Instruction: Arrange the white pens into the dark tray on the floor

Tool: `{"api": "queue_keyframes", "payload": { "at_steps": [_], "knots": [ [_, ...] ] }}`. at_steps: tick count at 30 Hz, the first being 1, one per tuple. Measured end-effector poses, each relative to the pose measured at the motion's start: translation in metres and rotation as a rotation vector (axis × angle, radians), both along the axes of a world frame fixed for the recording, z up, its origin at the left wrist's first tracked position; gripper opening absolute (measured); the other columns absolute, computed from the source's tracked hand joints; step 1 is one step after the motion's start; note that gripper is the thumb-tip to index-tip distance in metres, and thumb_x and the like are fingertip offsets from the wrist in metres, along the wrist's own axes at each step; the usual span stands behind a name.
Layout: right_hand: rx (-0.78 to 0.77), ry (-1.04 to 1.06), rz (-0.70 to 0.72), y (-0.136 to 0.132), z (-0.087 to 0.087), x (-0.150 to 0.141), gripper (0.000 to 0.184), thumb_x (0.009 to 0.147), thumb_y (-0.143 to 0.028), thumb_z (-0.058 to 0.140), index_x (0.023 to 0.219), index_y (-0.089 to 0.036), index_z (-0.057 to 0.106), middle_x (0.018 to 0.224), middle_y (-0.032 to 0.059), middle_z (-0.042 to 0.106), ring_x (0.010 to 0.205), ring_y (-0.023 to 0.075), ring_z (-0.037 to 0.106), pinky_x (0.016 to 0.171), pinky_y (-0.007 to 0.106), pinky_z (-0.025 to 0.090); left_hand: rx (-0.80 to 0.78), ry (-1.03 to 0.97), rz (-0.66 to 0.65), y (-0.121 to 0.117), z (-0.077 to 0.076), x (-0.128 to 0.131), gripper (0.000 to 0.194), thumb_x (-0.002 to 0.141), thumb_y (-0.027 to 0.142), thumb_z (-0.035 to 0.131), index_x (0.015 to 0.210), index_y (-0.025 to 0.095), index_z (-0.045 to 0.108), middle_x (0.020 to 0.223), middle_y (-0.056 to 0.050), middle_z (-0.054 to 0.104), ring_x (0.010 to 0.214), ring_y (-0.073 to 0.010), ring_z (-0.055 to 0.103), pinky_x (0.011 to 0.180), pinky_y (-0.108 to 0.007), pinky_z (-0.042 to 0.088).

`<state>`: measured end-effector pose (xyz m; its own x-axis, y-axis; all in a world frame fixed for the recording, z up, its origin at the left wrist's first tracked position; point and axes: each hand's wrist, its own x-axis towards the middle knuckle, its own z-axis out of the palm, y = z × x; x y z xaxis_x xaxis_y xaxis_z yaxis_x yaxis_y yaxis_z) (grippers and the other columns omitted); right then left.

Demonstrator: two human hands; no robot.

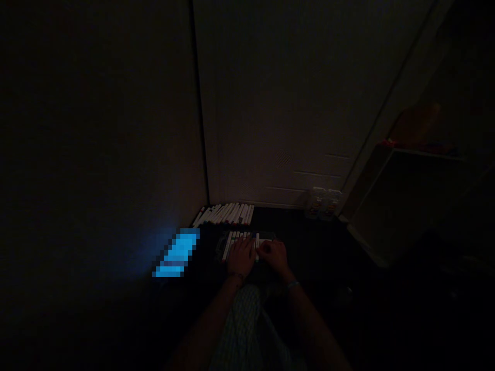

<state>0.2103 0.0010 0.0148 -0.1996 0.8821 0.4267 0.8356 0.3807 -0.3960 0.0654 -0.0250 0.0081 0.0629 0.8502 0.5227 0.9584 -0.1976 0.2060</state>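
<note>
The scene is very dark. My left hand [242, 256] lies flat with its fingers stretched over a row of white markers [229, 245] that stand side by side in a clear case [220, 247]. Just right of it, my right hand [274, 256] is closed, thumb and index finger curled together in a pinch at a white marker [257, 242]. Its fingertips partly cover that marker's lower end. Something white shows behind the right hand's knuckles, too dim to name.
Many loose white markers [228, 214] lie along the back of the dark table [297, 247] by the wall. A glowing blurred screen [178, 252] is at left. Two clear packages [324, 202] stand at back right, near a box-like piece of furniture [382, 206].
</note>
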Motion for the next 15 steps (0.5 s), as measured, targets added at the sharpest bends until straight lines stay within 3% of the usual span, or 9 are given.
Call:
{"api": "queue_keyframes", "payload": {
  "at_steps": [15],
  "knots": [
    [0.058,0.027,0.064,-0.0075,-0.0014,0.0032,0.032,0.077,-0.051,0.054,0.095,-0.024,0.056,0.084,0.0010,0.063,0.084,0.0172,0.055,0.082,0.030,0.030,-0.002,0.030,-0.023,-0.0009,0.0009,-0.0027,0.041,0.083,0.022,0.038,0.123,0.026,0.048,0.131,0.000,0.048,0.124,-0.0218,0.037,0.103,-0.041,0.027]
  ]
}}
